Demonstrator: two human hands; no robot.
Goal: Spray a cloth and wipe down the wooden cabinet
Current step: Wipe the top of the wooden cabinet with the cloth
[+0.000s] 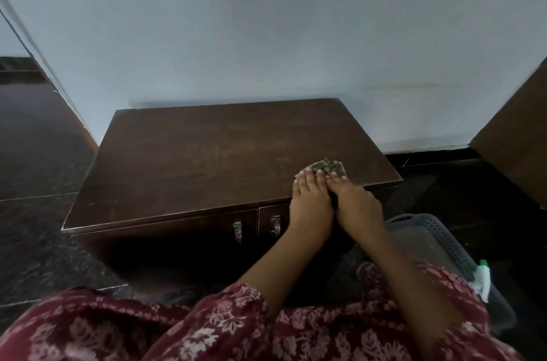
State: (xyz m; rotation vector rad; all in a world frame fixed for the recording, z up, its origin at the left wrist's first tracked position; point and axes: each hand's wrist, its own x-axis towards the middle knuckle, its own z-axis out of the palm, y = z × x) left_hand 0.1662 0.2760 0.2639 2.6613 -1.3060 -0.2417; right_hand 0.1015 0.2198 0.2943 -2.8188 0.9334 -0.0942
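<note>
A low dark wooden cabinet (207, 159) stands against the pale wall, with two front doors and small metal latches. A small greenish folded cloth (327, 167) lies on the cabinet top near its front right corner. My left hand (310, 201) and my right hand (353, 201) lie side by side, fingers flat, pressing on the near part of the cloth. Most of the cloth is hidden under my fingers. A spray bottle with a green tip and white label (482, 278) pokes out at the right, beside the basket.
A grey perforated plastic basket (438, 230) sits on the dark floor to the right of the cabinet. A brown wooden panel (521, 130) leans at the far right. A doorway edge shows at the left.
</note>
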